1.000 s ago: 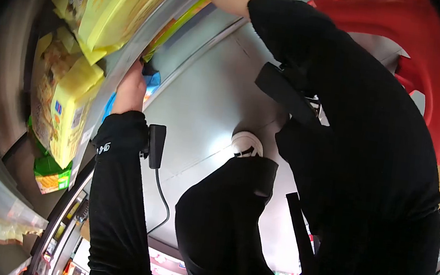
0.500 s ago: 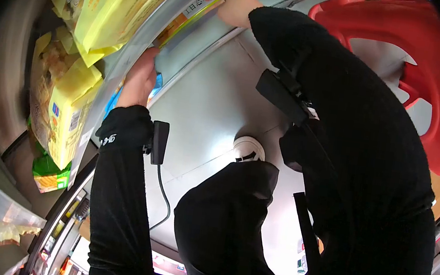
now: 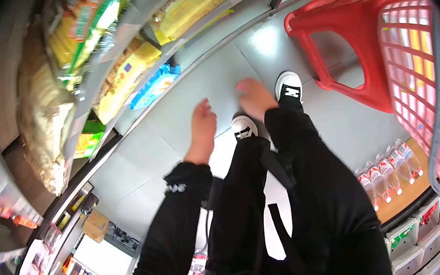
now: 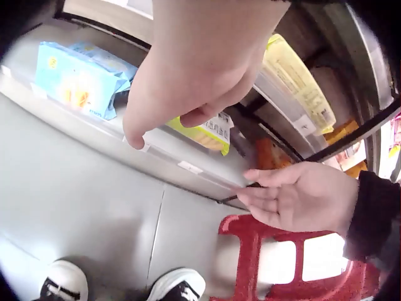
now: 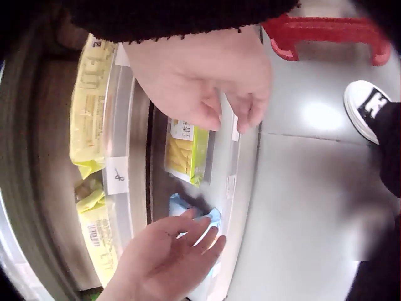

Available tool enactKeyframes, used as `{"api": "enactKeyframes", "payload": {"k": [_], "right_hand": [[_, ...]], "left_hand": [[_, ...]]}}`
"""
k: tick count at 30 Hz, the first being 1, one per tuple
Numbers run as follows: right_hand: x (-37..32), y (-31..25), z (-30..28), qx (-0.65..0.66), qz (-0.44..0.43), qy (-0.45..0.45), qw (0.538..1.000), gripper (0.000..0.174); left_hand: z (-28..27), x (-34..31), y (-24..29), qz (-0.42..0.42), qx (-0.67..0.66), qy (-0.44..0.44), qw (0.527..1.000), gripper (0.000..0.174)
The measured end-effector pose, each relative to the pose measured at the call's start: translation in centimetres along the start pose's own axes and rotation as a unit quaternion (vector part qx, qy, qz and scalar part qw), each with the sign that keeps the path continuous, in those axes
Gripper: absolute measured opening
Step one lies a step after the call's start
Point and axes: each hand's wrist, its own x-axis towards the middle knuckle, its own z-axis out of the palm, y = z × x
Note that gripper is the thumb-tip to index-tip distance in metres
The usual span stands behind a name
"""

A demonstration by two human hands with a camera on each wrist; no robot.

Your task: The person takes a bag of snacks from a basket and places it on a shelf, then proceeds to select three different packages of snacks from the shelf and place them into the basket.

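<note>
Both hands are off the shelf goods with nothing in them. In the head view my left hand (image 3: 203, 131) hangs over the grey floor, its fingers loosely bent. My right hand (image 3: 257, 99) is a little farther forward, near the shoes, blurred by motion. On the bottom shelf lies a yellow-green food packet (image 5: 180, 153), between the two hands in the right wrist view. A blue packet (image 4: 81, 78) sits beside it on that shelf, left of my left hand in the left wrist view.
Large yellow packets (image 3: 128, 79) fill the shelf above. A red plastic stool (image 3: 351, 49) stands at the right with a pink shopping basket (image 3: 420, 69) over it. Several clear bottles (image 3: 389, 169) stand on a wooden surface nearby. A cardboard box (image 3: 95, 225) is farther off.
Both hands have drawn back from the bottom shelf and out over the floor. The head view has shifted, bringing the shoes, pink basket and bottles into sight.
</note>
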Motion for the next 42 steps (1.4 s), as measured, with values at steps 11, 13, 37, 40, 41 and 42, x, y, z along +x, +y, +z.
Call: {"api": "enactKeyframes", "payload": {"k": [11, 13, 37, 40, 41, 42], "right_hand": [[-19.5, -8.7, -5.1, 0.133, -0.093, -0.019, 0.987, 0.022], [-22.3, -11.3, -8.2, 0.140, -0.094, -0.014, 0.986, 0.023], [-9.7, -0.2, -44.7, -0.203, 0.079, 0.274, 0.937, 0.035], [-9.4, -0.4, -45.2, -0.178, 0.098, 0.234, 0.951, 0.032], [-9.3, -0.6, -45.4, -0.182, 0.094, 0.229, 0.952, 0.030], [-9.2, -0.7, -45.5, -0.186, 0.090, 0.225, 0.952, 0.028]], "left_hand": [[1.3, -19.0, 10.2, -0.041, -0.121, -0.076, 0.989, 0.038], [2.1, -21.3, 14.0, -0.024, -0.149, -0.116, 0.982, 0.035], [25.3, -23.8, 33.2, 0.161, -0.130, -0.339, 0.918, 0.033], [26.3, -23.5, 32.4, 0.145, -0.130, -0.339, 0.920, 0.033], [26.5, -23.4, 32.1, 0.138, -0.122, -0.343, 0.921, 0.033], [26.6, -23.4, 31.9, 0.131, -0.114, -0.348, 0.921, 0.033]]}}
